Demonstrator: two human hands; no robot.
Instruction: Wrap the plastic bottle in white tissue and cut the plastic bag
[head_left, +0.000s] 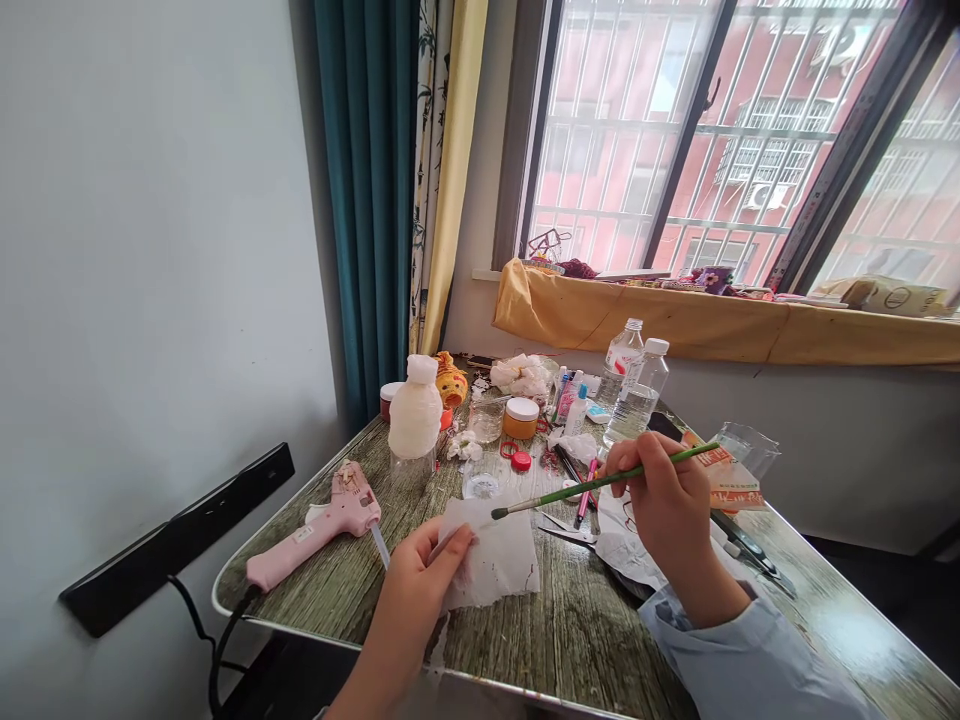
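My left hand [435, 570] pinches the left edge of a white paper tissue [502, 570], thumb on top, near the table's front edge. In my right hand [667, 490] is a green-handled paintbrush [592, 484], held like a pen and slanting down to the left. The brush's dark tip is over the upper part of the tissue; whether it touches cannot be made out. Behind the tissue lies a clear round lid [480, 487]. A pair of scissors [570, 536] rests to the tissue's right, beside a pink pen [586, 492].
A pink glue gun [322, 530] lies at the left, its cord hanging off the edge. Behind stand a white-wrapped bottle [415, 410], an orange jar [520, 420] and water bottles [636, 395]. A utility knife [750, 552] and crumpled paper [626, 545] lie to the right.
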